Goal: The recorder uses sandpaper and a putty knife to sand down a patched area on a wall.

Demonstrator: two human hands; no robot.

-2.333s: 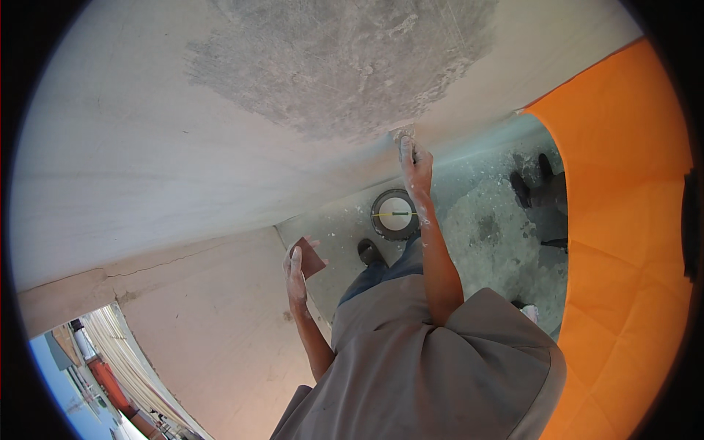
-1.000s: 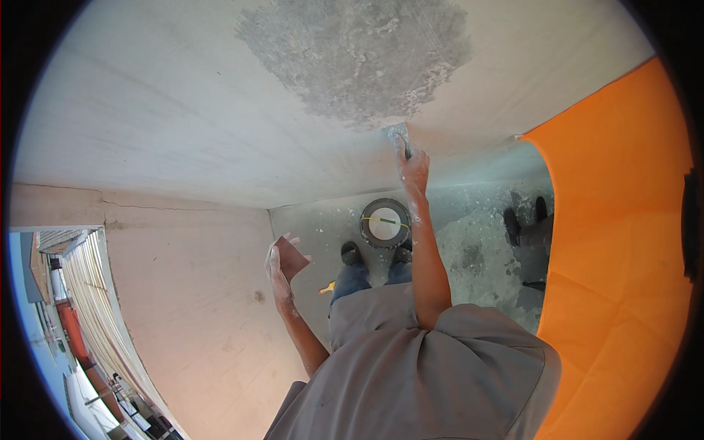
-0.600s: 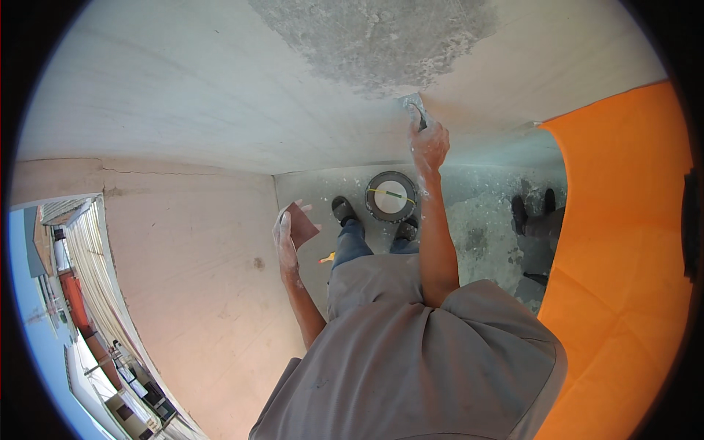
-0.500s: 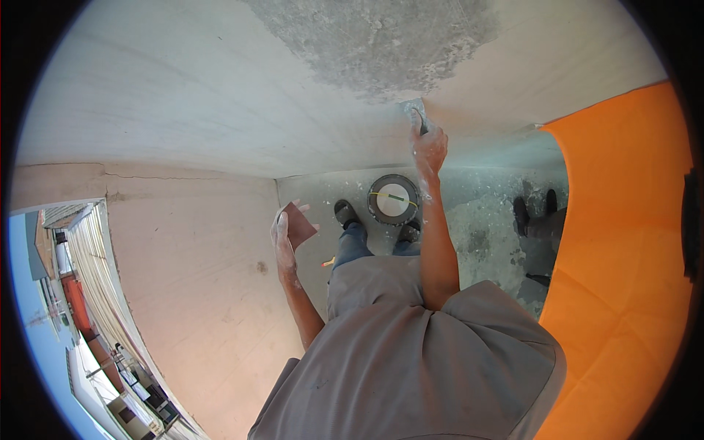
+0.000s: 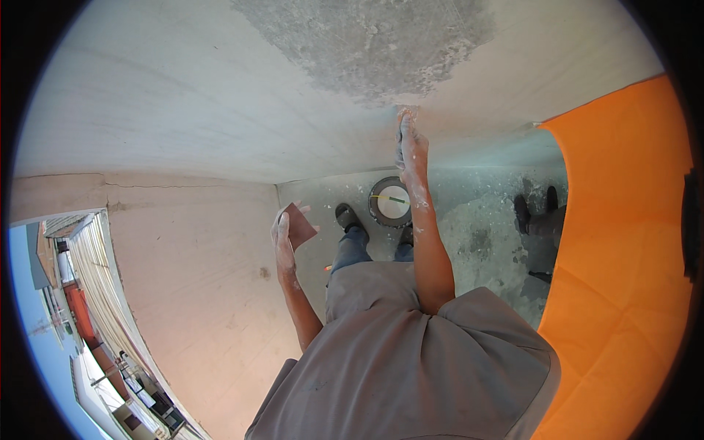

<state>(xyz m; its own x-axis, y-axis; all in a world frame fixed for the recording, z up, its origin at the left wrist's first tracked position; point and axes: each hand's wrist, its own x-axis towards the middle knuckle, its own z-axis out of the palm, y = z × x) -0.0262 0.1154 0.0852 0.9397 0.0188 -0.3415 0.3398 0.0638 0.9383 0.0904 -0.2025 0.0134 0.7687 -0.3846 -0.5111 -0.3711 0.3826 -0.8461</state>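
My right hand (image 5: 412, 143), dusted with white, reaches up to the wall (image 5: 220, 95) just below a rough grey patch (image 5: 381, 51) of bare surface. Its fingers are closed on a putty knife, which the hand now almost wholly hides; the blade showed half a second ago. Lower and to the left, my left hand (image 5: 284, 242) holds a folded reddish-brown piece of sandpaper (image 5: 301, 227) between thumb and fingers. That hand is also whitened and stays away from the wall.
On the stained floor (image 5: 469, 235) between my feet stands a round dark-rimmed bucket (image 5: 391, 202) with a pale top. An orange sheet (image 5: 616, 235) hangs at the right, with another person's shoes (image 5: 522, 213) beside it. A window opening (image 5: 110, 293) is at the left.
My right hand has turned over and shifted slightly left and down along the wall, hiding the putty knife. The left hand with the sandpaper has barely moved.
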